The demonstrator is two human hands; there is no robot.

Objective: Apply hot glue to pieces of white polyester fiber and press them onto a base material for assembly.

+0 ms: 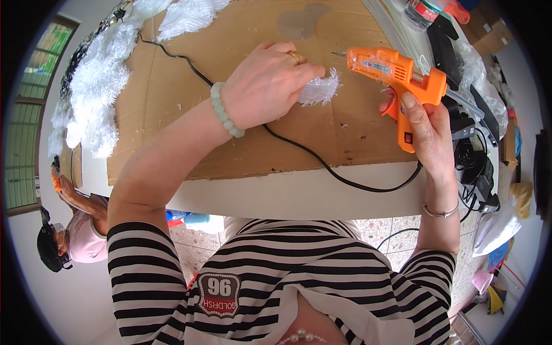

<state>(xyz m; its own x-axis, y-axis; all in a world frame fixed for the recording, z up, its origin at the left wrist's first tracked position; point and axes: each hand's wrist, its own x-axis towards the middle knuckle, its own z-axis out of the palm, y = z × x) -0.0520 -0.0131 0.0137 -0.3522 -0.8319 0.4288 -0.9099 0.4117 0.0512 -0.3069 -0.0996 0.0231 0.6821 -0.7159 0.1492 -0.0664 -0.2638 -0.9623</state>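
Note:
My right hand (428, 129) is wrapped round the handle of an orange glue gun (379, 63), with its nozzle pointing left. A clear glue stick (466, 104) sticks out of the gun's back end. Just left of the nozzle, my left hand (270, 83) is closed on a small piece of white fringed material (319, 89). The piece's frayed end shows beyond my fingers; the rest is hidden under the hand. Nozzle and fringe are apart. Below both hands lies a brown cardboard sheet (230, 155) on the white table.
Fluffy white tinsel-like material (103, 80) is heaped along the left edge. A black cable (322, 164) crosses the cardboard. At the back right are clear glue sticks (402, 34) and a bottle (422, 12). Black adapters (480, 167) lie at right. Another person (77, 233) works at far left.

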